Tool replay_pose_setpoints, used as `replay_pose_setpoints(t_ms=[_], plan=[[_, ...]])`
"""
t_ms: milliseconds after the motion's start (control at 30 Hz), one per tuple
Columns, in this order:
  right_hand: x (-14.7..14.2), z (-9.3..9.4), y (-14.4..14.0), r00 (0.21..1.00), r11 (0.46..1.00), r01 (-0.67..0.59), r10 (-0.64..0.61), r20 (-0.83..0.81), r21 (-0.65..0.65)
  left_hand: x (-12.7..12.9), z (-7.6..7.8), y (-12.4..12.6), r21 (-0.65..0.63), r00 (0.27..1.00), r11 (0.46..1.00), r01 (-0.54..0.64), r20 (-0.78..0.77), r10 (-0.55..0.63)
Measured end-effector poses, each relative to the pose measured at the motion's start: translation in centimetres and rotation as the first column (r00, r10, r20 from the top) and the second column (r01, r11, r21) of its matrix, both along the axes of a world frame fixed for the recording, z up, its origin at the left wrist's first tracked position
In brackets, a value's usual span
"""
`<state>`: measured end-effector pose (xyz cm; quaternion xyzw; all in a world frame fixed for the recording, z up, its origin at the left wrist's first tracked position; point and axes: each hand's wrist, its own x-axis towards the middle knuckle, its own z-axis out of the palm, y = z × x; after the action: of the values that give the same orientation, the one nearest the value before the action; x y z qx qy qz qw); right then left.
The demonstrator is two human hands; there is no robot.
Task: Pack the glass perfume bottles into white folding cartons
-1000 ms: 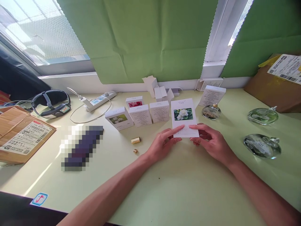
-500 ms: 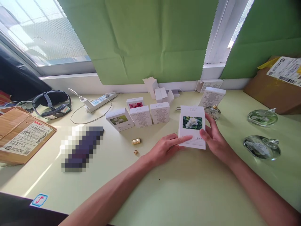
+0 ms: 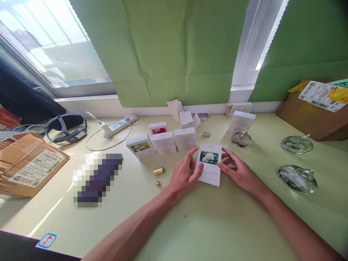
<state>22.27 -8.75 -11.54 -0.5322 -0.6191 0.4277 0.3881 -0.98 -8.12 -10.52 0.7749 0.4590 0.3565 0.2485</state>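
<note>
A white perfume box (image 3: 210,174) with a picture of a white flower lies between my two hands, its picture side facing up. My left hand (image 3: 185,172) grips its left edge, with the thumb on the front. Along the right edge, my right hand (image 3: 236,170) has its thumb and fingers closed on the box. Just behind my right hand stands a small round glass perfume bottle (image 3: 241,140) with a gold neck. To the left of my left hand are a gold cylindrical cap (image 3: 158,171) and a smaller gold ring-like piece (image 3: 158,183).
Several white boxes (image 3: 164,144) stand behind the hands, with opened cartons (image 3: 186,117) near the wall and a silver cap (image 3: 207,134). Two glass bottles (image 3: 297,144) lie right. Cardboard boxes (image 3: 312,116) flank the table; a power strip (image 3: 119,126) and headset (image 3: 65,128) sit left.
The perfume box has moved left and towards me, leaning back flatter. My left hand has shifted from its lower front to its left edge. The view has tilted up slightly.
</note>
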Motion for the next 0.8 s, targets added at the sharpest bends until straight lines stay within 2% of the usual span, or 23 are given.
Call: replay_pose_setpoints(t_ms=[133,200,267,333,400,467,500,567,633,700,800], plan=[[0.7,-0.8,0.5,0.988,0.987,0.132,-0.138,0.066,0.095,0.3,0.9,-0.6,0.153,1.000,0.988,-0.020,0.017,0.018],[0.9,-1.0,0.6,0.986,0.985,0.146,-0.152,0.067,0.094,0.3,2.7,-0.5,0.235,0.999,0.971,-0.034,0.032,0.028],[0.9,-1.0,0.7,0.986,0.986,0.147,-0.152,0.066,0.081,-0.2,5.8,0.5,0.291,0.999,0.956,-0.047,-0.004,0.050],[0.8,-0.9,0.6,0.987,0.988,0.137,-0.142,0.069,0.071,-1.0,9.5,3.2,0.288,0.981,0.954,-0.080,-0.148,0.127],[0.7,-0.8,0.6,0.991,0.991,0.113,-0.117,0.069,0.068,-2.2,13.0,7.4,0.274,0.918,0.949,-0.157,-0.313,0.243],[0.7,-0.8,0.6,0.993,0.993,0.090,-0.094,0.068,0.071,-3.3,15.3,12.6,0.192,0.817,0.950,-0.247,-0.485,0.311],[0.7,-0.8,0.7,0.994,0.994,0.082,-0.087,0.067,0.074,-3.8,15.8,15.3,0.149,0.761,0.948,-0.282,-0.567,0.316],[0.7,-0.8,0.7,0.995,0.994,0.077,-0.083,0.064,0.080,-4.5,15.8,19.9,0.101,0.729,0.948,-0.301,-0.617,0.297],[0.8,-0.9,0.8,0.995,0.994,0.074,-0.079,0.060,0.083,-4.9,14.9,23.2,0.061,0.711,0.953,-0.297,-0.652,0.263],[0.8,-1.0,0.9,0.996,0.994,0.072,-0.076,0.054,0.083,-4.9,13.7,25.2,0.024,0.697,0.957,-0.289,-0.680,0.227],[0.8,-1.0,1.0,0.996,0.994,0.074,-0.077,0.043,0.081,-4.7,12.4,26.4,-0.029,0.683,0.957,-0.289,-0.706,0.185]])
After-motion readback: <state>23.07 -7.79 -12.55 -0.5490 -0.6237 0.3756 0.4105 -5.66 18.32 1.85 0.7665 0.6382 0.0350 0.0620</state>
